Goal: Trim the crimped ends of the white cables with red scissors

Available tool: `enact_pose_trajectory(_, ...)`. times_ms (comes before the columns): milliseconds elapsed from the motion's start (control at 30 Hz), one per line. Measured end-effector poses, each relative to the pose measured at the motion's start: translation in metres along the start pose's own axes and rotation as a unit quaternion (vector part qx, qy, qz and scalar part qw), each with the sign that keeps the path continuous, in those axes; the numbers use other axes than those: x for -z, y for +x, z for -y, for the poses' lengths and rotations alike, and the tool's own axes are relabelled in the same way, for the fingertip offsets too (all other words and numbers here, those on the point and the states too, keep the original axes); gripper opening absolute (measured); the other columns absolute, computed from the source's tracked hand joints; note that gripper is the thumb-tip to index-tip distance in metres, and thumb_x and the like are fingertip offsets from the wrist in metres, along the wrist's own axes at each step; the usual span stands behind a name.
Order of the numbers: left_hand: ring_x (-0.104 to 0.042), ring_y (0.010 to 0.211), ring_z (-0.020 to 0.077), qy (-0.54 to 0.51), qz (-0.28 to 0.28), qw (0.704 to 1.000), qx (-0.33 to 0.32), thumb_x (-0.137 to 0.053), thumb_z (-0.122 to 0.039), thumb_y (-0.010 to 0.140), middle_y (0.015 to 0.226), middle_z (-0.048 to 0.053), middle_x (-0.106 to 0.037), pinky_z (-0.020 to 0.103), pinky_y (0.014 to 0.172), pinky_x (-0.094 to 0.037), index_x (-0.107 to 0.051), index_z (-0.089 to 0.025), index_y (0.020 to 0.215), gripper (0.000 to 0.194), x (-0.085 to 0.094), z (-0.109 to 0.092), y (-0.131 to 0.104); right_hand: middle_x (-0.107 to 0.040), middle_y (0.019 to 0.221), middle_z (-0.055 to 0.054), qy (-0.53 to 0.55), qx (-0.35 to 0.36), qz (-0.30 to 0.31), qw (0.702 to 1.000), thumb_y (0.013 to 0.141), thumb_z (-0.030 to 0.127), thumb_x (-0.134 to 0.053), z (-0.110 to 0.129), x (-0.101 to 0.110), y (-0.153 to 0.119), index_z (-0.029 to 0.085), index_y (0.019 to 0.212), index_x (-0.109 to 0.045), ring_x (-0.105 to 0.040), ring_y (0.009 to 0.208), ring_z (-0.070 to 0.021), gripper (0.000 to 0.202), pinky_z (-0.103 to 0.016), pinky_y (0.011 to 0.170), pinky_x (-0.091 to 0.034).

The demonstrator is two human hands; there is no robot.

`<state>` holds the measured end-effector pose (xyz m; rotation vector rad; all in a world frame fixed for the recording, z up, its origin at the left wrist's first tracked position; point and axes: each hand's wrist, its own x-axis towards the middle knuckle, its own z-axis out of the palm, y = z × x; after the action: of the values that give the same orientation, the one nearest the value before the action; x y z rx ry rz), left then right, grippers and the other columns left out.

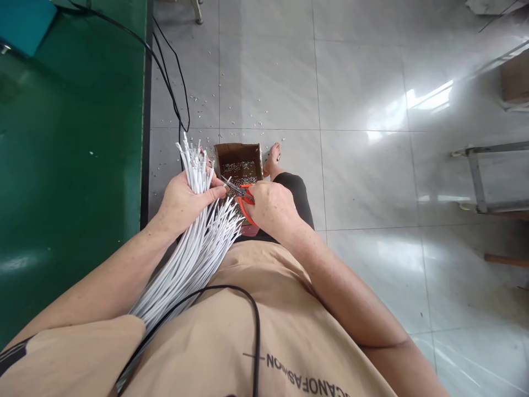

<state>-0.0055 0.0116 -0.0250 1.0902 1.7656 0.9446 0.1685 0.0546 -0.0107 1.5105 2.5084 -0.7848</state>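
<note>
A thick bundle of thin white wires (177, 270) lies along my left side and across my lap. My left hand (185, 201) is closed around part of it, with the ends sticking up past the fingers. Between its thumb and fingertip one wire end points toward the scissors-like cutters. In my right hand (273, 204) are small cutters with orange-red handles (247, 207). Their metal jaws meet the tip of that single wire, over an open cardboard box (238, 148). Small bright clippings lie inside the box. More loose wire ends fan out below my left hand.
At the left stands a green-topped table (74, 165) with a teal object (25, 25) on it. Black cables (167, 77) hang over its edge. Clippings are scattered on the grey tiled floor (273, 71). A metal frame (475, 176) stands at the right. A black cord crosses my shirt.
</note>
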Motion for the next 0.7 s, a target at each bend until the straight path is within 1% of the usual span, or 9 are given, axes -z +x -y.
enact_pose_trajectory(133, -0.061, 0.07, 0.0188, -0.047, 0.045, 0.997, 0.03, -0.078, -0.038, 0.066, 0.076, 0.001, -0.067, 0.034, 0.072, -0.048, -0.065, -0.021, 0.076, 0.024, -0.001, -0.001, 0.0, -0.066, 0.075, -0.012, -0.001, -0.004, 0.0, 1.0, 0.089, 0.035, -0.048, 0.0, 0.0, -0.001, 0.015, 0.079, -0.066, -0.062, 0.072, -0.0222, 0.029, -0.031, 0.059, -0.033)
enact_pose_trajectory(200, -0.061, 0.07, 0.0184, -0.034, 0.038, 0.998, 0.024, -0.079, -0.037, 0.065, 0.075, 0.001, -0.066, 0.033, 0.07, -0.047, -0.065, -0.02, 0.076, 0.024, -0.001, 0.0, 0.0, -0.066, 0.074, -0.011, 0.001, -0.009, 0.002, 1.0, 0.088, 0.034, -0.049, -0.001, 0.0, -0.002, 0.015, 0.078, -0.066, -0.062, 0.071, -0.0214, 0.027, -0.031, 0.059, -0.033)
enact_pose_trajectory(267, -0.06, 0.072, 0.0183, -0.009, 0.01, 1.0, 0.007, -0.081, -0.035, 0.063, 0.075, 0.0, -0.066, 0.032, 0.072, -0.046, -0.066, -0.02, 0.074, 0.024, -0.001, 0.002, 0.001, -0.065, 0.074, -0.009, 0.009, -0.009, -0.003, 1.0, 0.087, 0.032, -0.05, -0.003, 0.0, -0.002, 0.015, 0.077, -0.066, -0.06, 0.07, -0.0202, 0.025, -0.03, 0.059, -0.032)
enact_pose_trajectory(333, -0.06, 0.072, 0.018, -0.011, -0.001, 1.0, 0.002, -0.082, -0.032, 0.062, 0.075, 0.0, -0.065, 0.032, 0.072, -0.046, -0.066, -0.018, 0.073, 0.024, -0.001, 0.004, 0.002, -0.064, 0.076, -0.008, 0.043, -0.006, -0.024, 0.999, 0.085, 0.034, -0.052, -0.006, -0.001, 0.0, 0.016, 0.075, -0.065, -0.058, 0.069, -0.0181, 0.025, -0.029, 0.058, -0.032)
enact_pose_trajectory(400, -0.061, 0.071, 0.0173, -0.048, 0.018, 0.999, 0.014, -0.081, -0.032, 0.064, 0.074, 0.001, -0.065, 0.032, 0.072, -0.047, -0.064, -0.017, 0.075, 0.025, -0.002, 0.005, 0.003, -0.064, 0.077, -0.006, 0.129, -0.01, -0.053, 0.99, 0.084, 0.036, -0.054, -0.009, -0.002, 0.003, 0.015, 0.074, -0.066, -0.055, 0.067, -0.0151, 0.025, -0.028, 0.059, -0.033)
enact_pose_trajectory(467, -0.063, 0.071, 0.0168, -0.099, 0.044, 0.993, 0.036, -0.08, -0.03, 0.066, 0.075, 0.002, -0.066, 0.032, 0.072, -0.048, -0.062, -0.014, 0.08, 0.027, -0.002, 0.004, 0.002, -0.064, 0.078, -0.003, 0.269, -0.014, -0.067, 0.961, 0.083, 0.036, -0.056, -0.011, -0.004, 0.007, 0.016, 0.081, -0.068, -0.053, 0.066, -0.0123, 0.024, -0.026, 0.06, -0.036)
enact_pose_trajectory(567, -0.064, 0.071, 0.0157, -0.151, 0.08, 0.984, 0.057, -0.076, -0.026, 0.071, 0.076, 0.004, -0.067, 0.032, 0.072, -0.05, -0.059, -0.013, 0.084, 0.026, -0.002, 0.001, 0.0, -0.065, 0.077, 0.0, 0.492, 0.015, -0.039, 0.87, 0.082, 0.035, -0.06, -0.01, -0.006, 0.014, 0.016, 0.095, -0.069, -0.053, 0.066, -0.0099, 0.025, -0.023, 0.063, -0.041)
enact_pose_trajectory(633, -0.063, 0.07, 0.0144, -0.162, 0.099, 0.98, 0.051, -0.074, -0.024, 0.074, 0.074, 0.003, -0.067, 0.03, 0.071, -0.049, -0.057, -0.014, 0.084, 0.023, -0.001, 0.0, -0.001, -0.065, 0.073, 0.0, 0.581, 0.041, -0.014, 0.813, 0.079, 0.033, -0.064, -0.009, -0.007, 0.017, 0.015, 0.093, -0.069, -0.056, 0.068, -0.0103, 0.024, -0.024, 0.067, -0.044)
enact_pose_trajectory(700, -0.063, 0.069, 0.0137, -0.169, 0.112, 0.978, 0.047, -0.073, -0.024, 0.075, 0.073, 0.003, -0.067, 0.028, 0.069, -0.048, -0.055, -0.014, 0.084, 0.023, 0.0, 0.0, -0.001, -0.064, 0.07, -0.001, 0.617, 0.043, -0.009, 0.786, 0.076, 0.033, -0.068, -0.007, -0.007, 0.018, 0.013, 0.086, -0.068, -0.057, 0.07, -0.0112, 0.022, -0.025, 0.069, -0.045)
